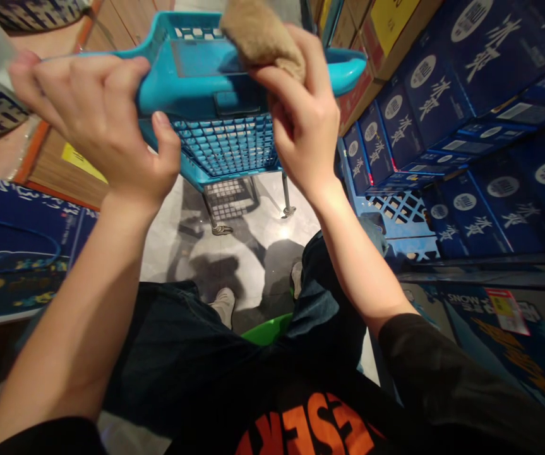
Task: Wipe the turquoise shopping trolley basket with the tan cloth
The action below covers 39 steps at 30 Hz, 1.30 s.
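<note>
A blue plastic shopping cart (196, 93) fills the upper middle, its handle end towards me. Fingers wrapped over the left part of its rim, my left hand (106, 120) grips the cart, the thumb below. A brown cloth (265, 39) is pinched in my right hand (303, 114), just above the right part of the cart's handle. The cloth's far edge is blurred. Beneath the handle the mesh basket and two wheels on the floor show.
Stacked dark blue boxes (428, 95) and a light blue crate (402, 215) line the right side. A wooden display (59, 164) and a blue box (16, 246) stand at the left. Something green (267, 330) lies between my legs, above the grey floor (168, 253).
</note>
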### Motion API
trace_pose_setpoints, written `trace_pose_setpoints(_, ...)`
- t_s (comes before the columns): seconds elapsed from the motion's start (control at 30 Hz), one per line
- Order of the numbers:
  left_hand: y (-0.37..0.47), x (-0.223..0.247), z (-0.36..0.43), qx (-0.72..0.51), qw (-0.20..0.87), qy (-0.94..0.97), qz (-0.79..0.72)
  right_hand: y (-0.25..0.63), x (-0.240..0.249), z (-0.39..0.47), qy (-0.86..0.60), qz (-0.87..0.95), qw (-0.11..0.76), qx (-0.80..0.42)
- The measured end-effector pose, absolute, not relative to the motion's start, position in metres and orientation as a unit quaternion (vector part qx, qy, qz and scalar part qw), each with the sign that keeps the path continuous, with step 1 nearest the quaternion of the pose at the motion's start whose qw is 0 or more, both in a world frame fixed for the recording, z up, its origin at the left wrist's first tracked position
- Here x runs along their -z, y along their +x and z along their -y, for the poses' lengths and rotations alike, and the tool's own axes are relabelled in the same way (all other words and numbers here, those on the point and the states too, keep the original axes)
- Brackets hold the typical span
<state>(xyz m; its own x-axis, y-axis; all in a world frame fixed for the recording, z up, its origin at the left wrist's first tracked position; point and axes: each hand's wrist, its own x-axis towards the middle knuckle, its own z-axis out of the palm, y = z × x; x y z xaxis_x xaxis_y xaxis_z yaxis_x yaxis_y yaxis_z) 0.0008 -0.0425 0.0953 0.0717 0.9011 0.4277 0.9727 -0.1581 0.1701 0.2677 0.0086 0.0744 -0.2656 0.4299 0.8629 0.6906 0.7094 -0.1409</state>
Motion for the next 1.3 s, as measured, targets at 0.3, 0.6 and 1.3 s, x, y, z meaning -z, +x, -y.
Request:
trace_pose_setpoints(0.3,-0.022,-0.068,0.014,0.344,0.192,-0.758,0.520,0.295,-0.089,-0.011,-0.435,0.722,0.530,0.094)
trace_pose_setpoints(0.6,-0.010,-0.066,0.015,0.458,0.205,-0.753,0.425,0.247,-0.117,0.030,-0.452,0.777,0.434,0.051)
trace_pose_setpoints(1.3,0.037,-0.110,-0.013,0.465,0.100,-0.776,0.414,0.261,-0.122,0.017,-0.449,0.804,0.385,0.054)
